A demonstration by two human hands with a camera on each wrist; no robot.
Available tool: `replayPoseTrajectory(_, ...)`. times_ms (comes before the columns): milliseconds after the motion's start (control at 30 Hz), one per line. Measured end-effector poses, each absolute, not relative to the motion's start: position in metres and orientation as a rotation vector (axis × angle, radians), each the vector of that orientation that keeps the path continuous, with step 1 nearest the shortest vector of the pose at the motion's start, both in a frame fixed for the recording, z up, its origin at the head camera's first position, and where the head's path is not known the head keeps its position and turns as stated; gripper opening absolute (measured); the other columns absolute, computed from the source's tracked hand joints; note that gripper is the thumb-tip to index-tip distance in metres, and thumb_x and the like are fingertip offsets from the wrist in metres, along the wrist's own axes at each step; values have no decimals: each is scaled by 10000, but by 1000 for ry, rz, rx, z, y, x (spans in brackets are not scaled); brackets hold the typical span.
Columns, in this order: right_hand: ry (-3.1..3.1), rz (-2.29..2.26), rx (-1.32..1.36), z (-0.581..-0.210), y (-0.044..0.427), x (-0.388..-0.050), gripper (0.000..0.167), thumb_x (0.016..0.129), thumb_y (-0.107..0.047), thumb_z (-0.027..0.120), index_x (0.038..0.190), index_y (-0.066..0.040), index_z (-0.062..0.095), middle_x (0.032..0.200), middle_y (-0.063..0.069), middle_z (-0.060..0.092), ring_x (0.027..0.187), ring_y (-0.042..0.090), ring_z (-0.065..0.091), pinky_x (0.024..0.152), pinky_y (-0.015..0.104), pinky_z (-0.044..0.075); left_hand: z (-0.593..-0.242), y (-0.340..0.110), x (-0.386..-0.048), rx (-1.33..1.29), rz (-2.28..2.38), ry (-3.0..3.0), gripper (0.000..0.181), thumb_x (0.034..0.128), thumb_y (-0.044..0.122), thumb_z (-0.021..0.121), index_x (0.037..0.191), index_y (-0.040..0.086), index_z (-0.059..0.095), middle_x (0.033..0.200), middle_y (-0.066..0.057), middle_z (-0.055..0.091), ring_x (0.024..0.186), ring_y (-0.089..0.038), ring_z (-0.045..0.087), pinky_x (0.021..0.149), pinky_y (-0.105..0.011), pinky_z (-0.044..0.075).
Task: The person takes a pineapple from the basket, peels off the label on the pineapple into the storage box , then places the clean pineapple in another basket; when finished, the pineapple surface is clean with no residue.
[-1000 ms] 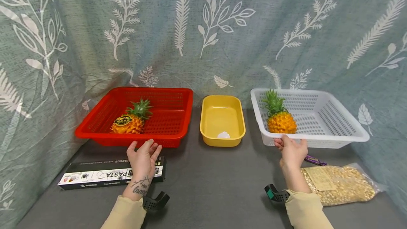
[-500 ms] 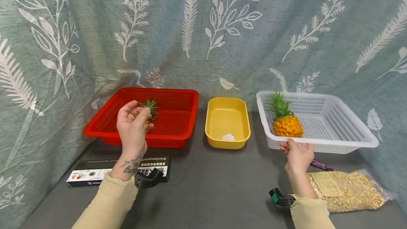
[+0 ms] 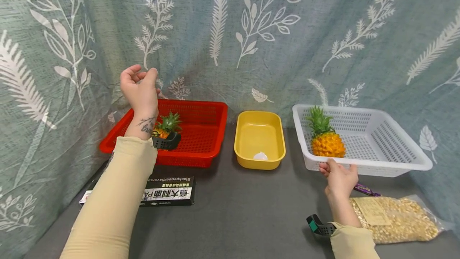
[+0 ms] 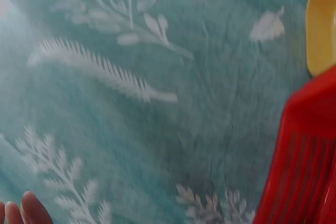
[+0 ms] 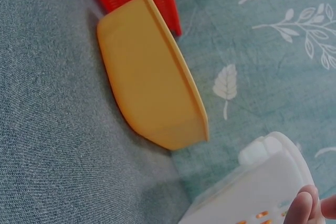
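My left hand (image 3: 140,91) is raised in front of the curtain, above the near left part of the red basket (image 3: 201,156). Its fingers bend loosely and nothing shows between them; only some fingertips (image 4: 32,211) appear in the left wrist view. In the red basket lies a pineapple (image 3: 169,123), partly hidden by the left wrist strap. At the front rim of the white basket (image 3: 391,167), my right hand (image 3: 339,177) pinches the edge between thumb and fingers. Another pineapple (image 3: 328,144) leans inside that basket, its green crown toward the back.
Between the baskets stands a yellow tub (image 3: 259,163) with a white spot at its front. A black pasta box (image 3: 169,191) lies under the left forearm. Beside the right hand lie a purple-wrapped item (image 3: 366,189) and a clear bag of pale grains (image 3: 406,217). A patterned curtain (image 3: 230,51) hangs behind.
My left hand has left the front of the red basket and risen up and away toward the curtain. The right hand stays at the white basket's rim. The head view has shifted slightly.
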State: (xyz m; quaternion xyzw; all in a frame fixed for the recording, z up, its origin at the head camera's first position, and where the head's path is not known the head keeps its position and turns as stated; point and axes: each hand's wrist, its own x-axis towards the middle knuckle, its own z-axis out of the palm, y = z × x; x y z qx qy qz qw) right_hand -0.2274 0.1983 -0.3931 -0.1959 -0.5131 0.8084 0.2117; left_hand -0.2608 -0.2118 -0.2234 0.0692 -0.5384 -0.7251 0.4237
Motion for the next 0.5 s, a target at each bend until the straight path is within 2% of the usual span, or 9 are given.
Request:
replayPoseTrajectory(267, -1467, 2185, -473, -429, 216, -248, 906, 842, -62, 636, 1489, -114, 3, 594, -18, 630, 488, 80, 616, 479, 223, 521, -230, -239, -294, 621, -1524, -1736, 127, 839, 222, 579, 890, 227, 463, 806, 101, 394, 681, -45, 371, 642, -234, 325)
replayPoseTrajectory(333, -1449, 2193, -461, -435, 220, -252, 918, 837, -74, 649, 1490, -144, 7, 602, 1, 637, 493, 103, 622, 474, 235, 521, -236, -248, -296, 721, -1471, -1892, 134, 842, 278, 570, 846, 224, 447, 786, 106, 400, 679, -74, 390, 644, -254, 347)
replayPoseTrajectory(400, -1448, 2194, -453, -436, 220, -253, 908, 839, -74, 646, 1489, -138, 15, 602, -4, 638, 494, 96, 622, 474, 227, 520, -243, -257, -295, 796, -1454, -2072, 185, 855, 339, 543, 982, 209, 507, 939, 39, 521, 817, -138, 498, 743, -283, 423)
replayPoseTrajectory(467, -1451, 2193, -475, -426, 214, -247, 894, 848, -58, 623, 1488, -123, 3, 586, -14, 628, 482, 81, 611, 469, 213, 513, -251, -265, -293, 854, -1444, -2245, 386, 862, 373, 519, 1154, 121, 521, 1141, -88, 552, 980, -237, 521, 842, -346, 447)
replayPoseTrajectory(500, -1462, 2191, -492, -419, 211, -243, 887, 855, -43, 605, 1487, -111, -14, 577, -22, 620, 476, 71, 604, 469, 206, 511, -255, -269, -292, 875, -1443, -2334, 508, 864, 386, 510, 1253, 61, 486, 1253, -149, 518, 1073, -293, 507, 902, -385, 445)
